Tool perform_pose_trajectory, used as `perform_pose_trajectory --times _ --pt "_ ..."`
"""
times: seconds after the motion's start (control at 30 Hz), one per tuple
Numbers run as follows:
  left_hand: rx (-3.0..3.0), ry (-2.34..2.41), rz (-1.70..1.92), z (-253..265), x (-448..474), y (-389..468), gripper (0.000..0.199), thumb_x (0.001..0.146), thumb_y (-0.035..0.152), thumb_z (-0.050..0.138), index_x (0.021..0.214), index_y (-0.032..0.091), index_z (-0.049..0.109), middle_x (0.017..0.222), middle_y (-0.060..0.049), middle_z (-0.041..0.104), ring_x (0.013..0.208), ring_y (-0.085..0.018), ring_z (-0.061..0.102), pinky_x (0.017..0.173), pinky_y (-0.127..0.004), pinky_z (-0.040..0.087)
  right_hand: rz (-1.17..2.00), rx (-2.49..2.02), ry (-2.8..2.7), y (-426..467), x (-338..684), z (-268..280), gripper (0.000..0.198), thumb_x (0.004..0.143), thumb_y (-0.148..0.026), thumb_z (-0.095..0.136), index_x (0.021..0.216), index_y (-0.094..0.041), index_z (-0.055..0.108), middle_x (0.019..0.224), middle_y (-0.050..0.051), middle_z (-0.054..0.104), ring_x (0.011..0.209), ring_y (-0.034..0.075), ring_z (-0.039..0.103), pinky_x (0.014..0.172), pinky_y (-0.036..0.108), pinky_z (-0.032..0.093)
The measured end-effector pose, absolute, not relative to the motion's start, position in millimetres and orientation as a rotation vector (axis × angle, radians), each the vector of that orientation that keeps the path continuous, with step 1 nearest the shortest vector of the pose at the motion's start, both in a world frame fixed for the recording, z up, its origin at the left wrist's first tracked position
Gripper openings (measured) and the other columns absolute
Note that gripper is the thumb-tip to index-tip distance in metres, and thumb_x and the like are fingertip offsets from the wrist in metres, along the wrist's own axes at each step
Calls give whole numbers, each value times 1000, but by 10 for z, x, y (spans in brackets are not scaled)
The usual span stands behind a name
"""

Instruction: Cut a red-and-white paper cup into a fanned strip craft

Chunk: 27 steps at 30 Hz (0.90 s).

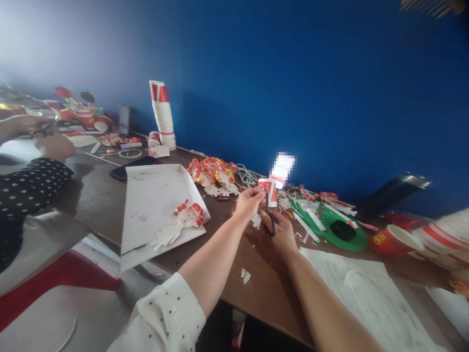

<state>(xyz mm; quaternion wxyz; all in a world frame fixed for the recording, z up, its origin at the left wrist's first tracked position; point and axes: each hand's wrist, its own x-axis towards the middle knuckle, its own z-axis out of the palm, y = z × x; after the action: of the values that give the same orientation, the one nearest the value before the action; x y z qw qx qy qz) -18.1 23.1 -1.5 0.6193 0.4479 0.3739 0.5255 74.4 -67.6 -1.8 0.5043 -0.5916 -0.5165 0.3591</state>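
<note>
Over the brown table, my left hand [249,201] is closed with its fingertips at the left edge of a red and white paper cup [272,196]. My right hand [282,233] grips a pair of dark-handled scissors [271,222]. Their blades point up in front of the cup, and I cannot tell whether they bite into it. White cut-out scraps [256,221] lie under my hands. Left of my arm, a paper figure with a red curled mane [187,216] rests on a white tray-like sheet [146,193].
Several similar paper figures [212,171] are heaped near the wall. A tall cup stack [163,115] stands behind the tray. To the right are a green disc [344,234] with scraps, a black cylinder [397,193], more cups [395,239] and papers [351,278]. At left, another person's hands [51,144] hold scissors.
</note>
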Motion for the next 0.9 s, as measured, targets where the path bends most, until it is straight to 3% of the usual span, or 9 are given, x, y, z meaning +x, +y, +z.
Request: perform_pose_trajectory --times 0.63,0.9 --pt "1035 842 1224 45 -193 172 21 71 30 71 64 17 56 53 3 51 48 -7 43 50 -20 33 751 -1485 -1303 -680 729 11 48 75 -66 61 60 -20 55 49 -1 52 45 11 44 46 24 35" --pt "998 829 1206 97 -197 136 19 73 24 67 62 17 53 53 3 52 48 -7 45 53 -21 36 725 -1501 -1308 -659 764 -12 46 73 -64 64 67 -19 62 47 -2 52 44 11 43 46 25 34"
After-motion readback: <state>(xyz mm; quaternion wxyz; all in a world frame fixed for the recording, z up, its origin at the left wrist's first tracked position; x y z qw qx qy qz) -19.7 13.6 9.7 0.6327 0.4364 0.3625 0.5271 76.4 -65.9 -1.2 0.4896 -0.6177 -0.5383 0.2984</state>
